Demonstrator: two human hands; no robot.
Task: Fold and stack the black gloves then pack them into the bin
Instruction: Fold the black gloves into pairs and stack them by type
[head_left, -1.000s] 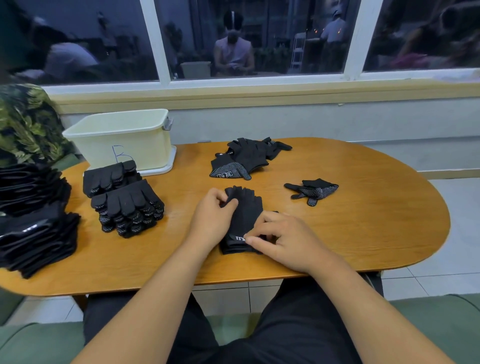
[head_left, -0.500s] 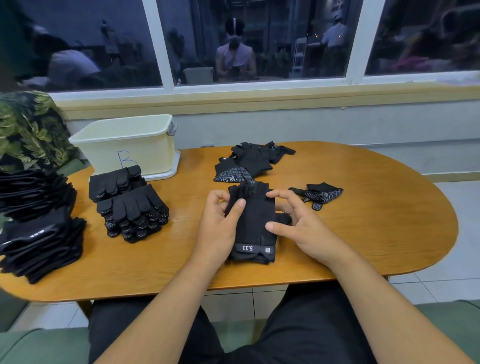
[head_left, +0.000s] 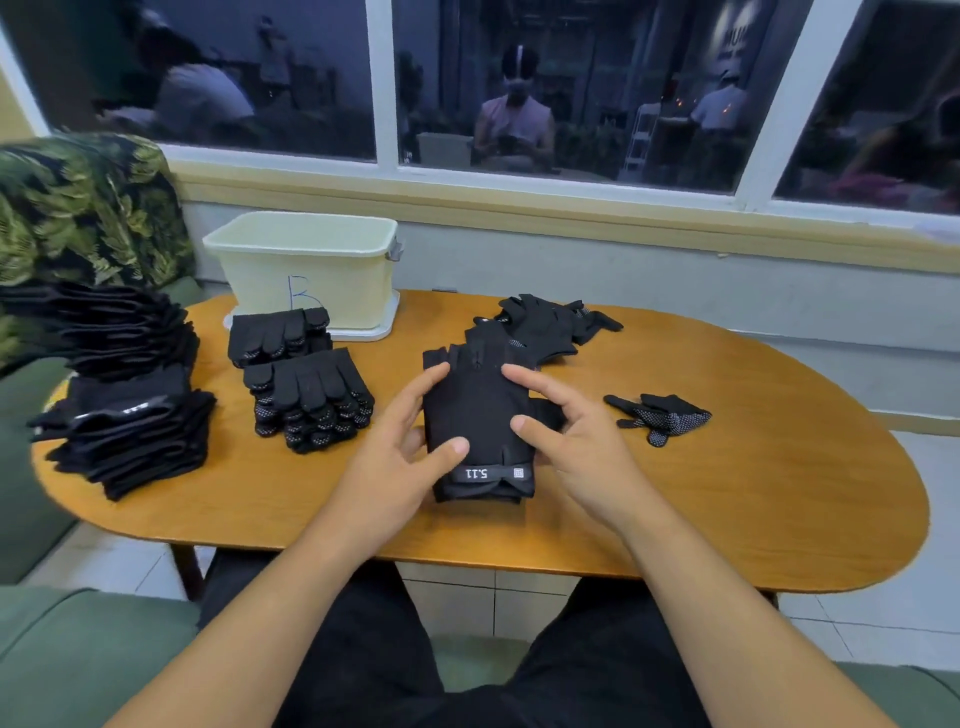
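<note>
A black fingerless glove pair (head_left: 480, 415) with a "5.11" wrist strap is held just above the wooden table (head_left: 727, 493), between both hands. My left hand (head_left: 400, 452) grips its left edge, thumb on top. My right hand (head_left: 576, 441) holds the right side with fingers spread over it. A loose pile of black gloves (head_left: 550, 325) lies behind it. One dotted glove (head_left: 660, 415) lies alone to the right. Two stacks of folded dotted gloves (head_left: 306, 395) sit at the left. The pale bin (head_left: 306, 270) marked "B" stands at the back left.
Tall stacks of black fingerless gloves (head_left: 119, 384) fill the table's left end. A leaf-print cushion (head_left: 88, 208) and green sofa lie beyond the left edge. A wall and window ledge run behind the table. My legs are under the front edge.
The glove pair, pressed flat on the table a second ago, has been lifted and turned upright toward me. Both hands now hold its sides. The view has tilted slightly.
</note>
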